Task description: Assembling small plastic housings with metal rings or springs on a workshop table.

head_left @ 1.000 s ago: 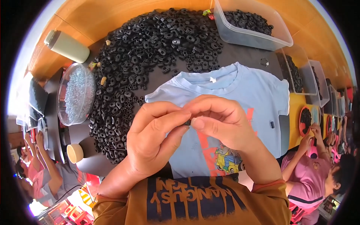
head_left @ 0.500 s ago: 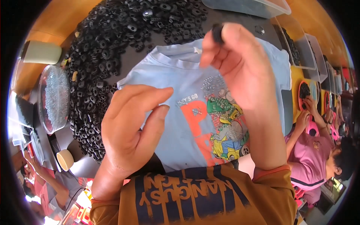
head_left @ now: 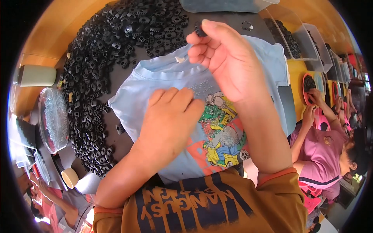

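Between the thumb and fingers of my right hand point(head_left: 237, 58), raised over the far part of the shirt, is a small black toothed plastic piece point(head_left: 199, 29). My left hand point(head_left: 171, 120) is palm down over the shirt's middle, its fingers curled and their tips hidden, so anything in them cannot be made out. A light blue printed T-shirt point(head_left: 136, 83) lies spread on the dark table under both hands. Just beyond my left fingers, a scatter of tiny shiny metal pieces point(head_left: 200, 87) rests on the cloth.
A large heap of black plastic pieces point(head_left: 93, 73) curves around the far left. Left of it stands a clear round tub point(head_left: 53, 145) with tiny silvery parts. Clear bins point(head_left: 311, 54) line the right side, where a co-worker in pink point(head_left: 320, 155) sits. A grey bin point(head_left: 229, 6) stands at the far edge.
My left hand has moved right and turned palm down, its fingers curling over the shirt. My right hand still holds the black piece. The whole view has shifted a little.
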Motion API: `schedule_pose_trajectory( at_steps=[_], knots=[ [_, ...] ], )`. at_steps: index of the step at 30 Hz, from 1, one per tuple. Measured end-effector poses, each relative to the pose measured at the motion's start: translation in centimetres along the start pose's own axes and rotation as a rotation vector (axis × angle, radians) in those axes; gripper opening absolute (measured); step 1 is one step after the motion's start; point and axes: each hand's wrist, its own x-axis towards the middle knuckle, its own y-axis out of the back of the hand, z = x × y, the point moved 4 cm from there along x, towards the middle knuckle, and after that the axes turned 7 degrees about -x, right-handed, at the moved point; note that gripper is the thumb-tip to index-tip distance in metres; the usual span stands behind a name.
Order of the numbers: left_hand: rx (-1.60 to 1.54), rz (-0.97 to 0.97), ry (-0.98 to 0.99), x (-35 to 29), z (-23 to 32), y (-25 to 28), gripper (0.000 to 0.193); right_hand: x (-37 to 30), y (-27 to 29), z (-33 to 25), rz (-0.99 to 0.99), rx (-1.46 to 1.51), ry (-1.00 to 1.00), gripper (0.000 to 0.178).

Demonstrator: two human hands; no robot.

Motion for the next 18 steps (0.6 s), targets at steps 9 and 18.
schedule_pose_trajectory(
  at_steps=[9, 18],
  knots=[
    [0.073, 0.038, 0.031, -0.5, -1.0, 0.6, 0.018, -0.1, -0.6, 0.1, -0.039, -0.073, -0.028, 0.021],
    [-0.362, 0.125, 0.138, -0.7, -1.9, 2.2, 0.018, -0.3, -1.1, 0.6, -0.074, -0.160, -0.081, 0.018]
  ],
)
